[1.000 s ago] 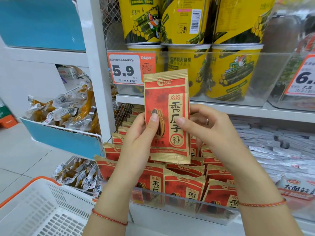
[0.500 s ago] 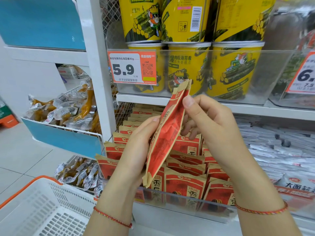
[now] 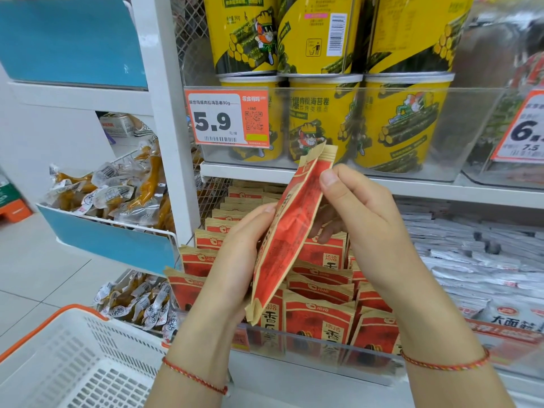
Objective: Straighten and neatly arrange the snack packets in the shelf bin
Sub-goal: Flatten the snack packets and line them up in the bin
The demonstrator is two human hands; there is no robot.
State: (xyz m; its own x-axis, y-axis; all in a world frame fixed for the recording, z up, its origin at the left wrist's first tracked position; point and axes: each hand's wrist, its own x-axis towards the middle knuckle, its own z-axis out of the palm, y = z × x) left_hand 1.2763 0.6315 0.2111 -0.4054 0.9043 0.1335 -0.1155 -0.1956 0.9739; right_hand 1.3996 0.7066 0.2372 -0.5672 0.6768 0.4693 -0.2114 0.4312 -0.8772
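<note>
I hold 1 red and tan snack packet [image 3: 290, 231] up between both hands, turned nearly edge-on to me and tilted, its top corner up to the right and its bottom corner down to the left. My left hand [image 3: 235, 260] lies along its left side with the fingers almost straight, their tips pressed to the packet's face. My right hand [image 3: 362, 225] is curled round the right edge, the thumb [image 3: 332, 184] on the near side close to the top and the other fingers bent behind the packet, mostly hidden. Directly beneath my fingers sits the clear shelf bin [image 3: 309, 346], filled with rows of matching red packets [image 3: 321, 316] standing upright, some leaning. Above my right fingertips is a shelf of yellow canisters [image 3: 400, 122], and up to the left of them an orange price tag [image 3: 226, 119] reading 5.9. Below my left wrist is a white basket [image 3: 76, 363] with an orange rim.
</note>
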